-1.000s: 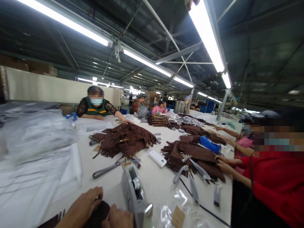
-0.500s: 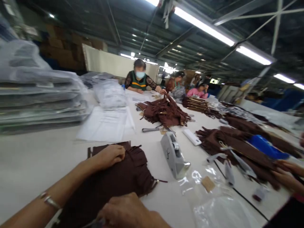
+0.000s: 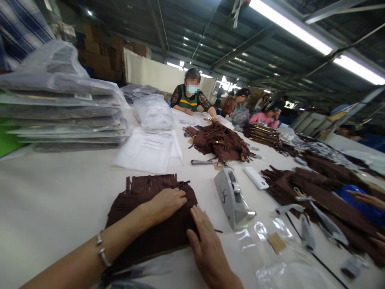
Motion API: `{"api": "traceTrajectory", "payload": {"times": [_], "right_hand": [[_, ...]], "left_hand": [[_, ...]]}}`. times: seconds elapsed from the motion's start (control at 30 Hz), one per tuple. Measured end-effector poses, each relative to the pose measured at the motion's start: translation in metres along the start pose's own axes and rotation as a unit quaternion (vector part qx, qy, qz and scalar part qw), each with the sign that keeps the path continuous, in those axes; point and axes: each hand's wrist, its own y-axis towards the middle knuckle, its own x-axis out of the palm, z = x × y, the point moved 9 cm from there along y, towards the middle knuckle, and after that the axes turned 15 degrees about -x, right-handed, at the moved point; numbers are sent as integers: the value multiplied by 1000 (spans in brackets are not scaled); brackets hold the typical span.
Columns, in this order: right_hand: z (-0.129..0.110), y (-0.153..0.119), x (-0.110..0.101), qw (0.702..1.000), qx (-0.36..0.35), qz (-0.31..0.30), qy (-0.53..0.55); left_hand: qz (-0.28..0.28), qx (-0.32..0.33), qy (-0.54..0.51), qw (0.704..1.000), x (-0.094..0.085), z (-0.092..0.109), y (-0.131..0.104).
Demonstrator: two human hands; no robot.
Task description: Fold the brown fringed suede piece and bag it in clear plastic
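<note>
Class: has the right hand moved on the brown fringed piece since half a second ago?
Yes. The right hand has slid up the brown fringed piece, toward the tape dispenser.

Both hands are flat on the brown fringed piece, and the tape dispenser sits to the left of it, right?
Not quite. The head view shows both hands, left and right, on the brown fringed piece, but the tape dispenser sits to its right, not its left.
</note>
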Motion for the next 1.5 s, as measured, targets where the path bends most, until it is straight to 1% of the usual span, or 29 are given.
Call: {"api": "traceTrajectory", "payload": {"times": [0.07,0.1,0.2,0.27,0.37,0.43,0.5,0.53,0.57,0.6,0.63,0.67,0.73,0.77,0.83,0.87,0.97,1.03,1.13,1.2,1.23,1.3,1.4,1.5], "right_hand": [[-14,0,27,998,-35,-20,-40],[-19,0,36,997,-45,-20,-57],[-30,3,54,995,-51,-6,-83],[-37,5,62,996,-44,5,-83],[-47,8,69,997,-38,28,-64],[-55,9,69,997,-59,45,-39],[-64,8,61,993,-105,55,8],[-66,8,53,989,-129,58,43],[-66,7,41,984,-144,61,82],[-62,7,26,980,-145,67,117],[-54,8,9,978,-130,79,146],[-41,8,-10,978,-96,97,157],[-13,5,-47,980,-22,143,135],[-2,3,-63,979,1,166,114],[11,-4,-84,978,15,192,77],[13,-6,-88,979,6,191,66],[9,-13,-81,985,-36,157,68],[9,-15,-75,986,-32,145,74],[24,-14,-67,984,46,146,86],[34,-12,-61,979,102,135,110],[38,-10,-58,977,119,128,124],[40,-7,-54,973,133,118,145],[38,-6,-50,973,123,114,158],[36,-9,-49,976,101,103,160]], "left_hand": [[-2,13,33,999,12,7,8],[1,17,48,999,16,9,11],[19,32,78,996,21,11,15],[36,39,88,995,15,11,14],[63,50,95,992,-3,12,5],[73,66,94,991,-12,15,-5],[75,80,88,990,-15,17,-14],[75,82,84,990,-14,17,-18],[75,81,79,991,-12,16,-22],[74,76,74,992,-9,15,-24],[73,68,69,993,-6,13,-26],[72,60,62,994,-3,11,-28],[71,44,49,995,0,7,-31],[71,39,44,996,0,5,-33],[76,27,31,996,-5,5,-38],[78,17,23,997,-9,5,-40],[75,-24,-14,997,-16,11,-46],[58,-15,-30,998,-12,26,-49],[45,61,-6,997,1,55,-52],[52,89,20,994,8,63,-51],[56,90,27,994,10,62,-50],[57,79,25,995,10,53,-48],[60,70,30,995,4,37,-49],[82,68,40,994,-7,33,-57]]}}
